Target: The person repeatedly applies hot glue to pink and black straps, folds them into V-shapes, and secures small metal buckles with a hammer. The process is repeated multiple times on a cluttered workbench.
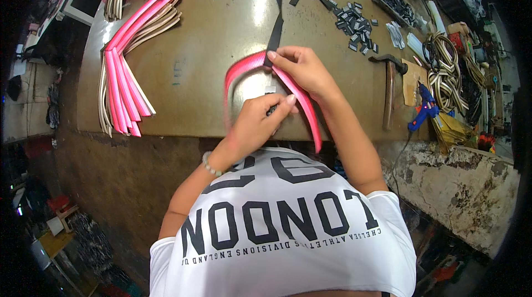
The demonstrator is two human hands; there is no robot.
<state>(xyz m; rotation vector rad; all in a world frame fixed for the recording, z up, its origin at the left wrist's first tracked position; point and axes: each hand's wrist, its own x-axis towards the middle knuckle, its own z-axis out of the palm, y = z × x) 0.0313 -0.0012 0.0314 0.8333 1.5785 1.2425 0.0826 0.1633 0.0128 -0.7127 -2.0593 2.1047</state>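
Observation:
A long pink ribbed strip (304, 104) with paler edges bends over in front of me, one end hanging past the table's front edge. My right hand (302, 70) pinches it at the bend, where a black strap (275, 34) lies against it and runs away across the table. My left hand (260, 115) is closed, its fingertips beside the strip's right-hand length. A small dark piece with pale marks (271, 109) shows in the gap between the left fingers; whether they hold it or it lies beneath is unclear. The strip's left part is blurred.
Bundled pink and beige strips (119, 89) lie at the table's left. At the right are a pile of small black tags (356, 26), a full tray (394, 3), a hammer (389, 95), a blue glue gun (425, 107) with a cord, and coiled beige cords (443, 70).

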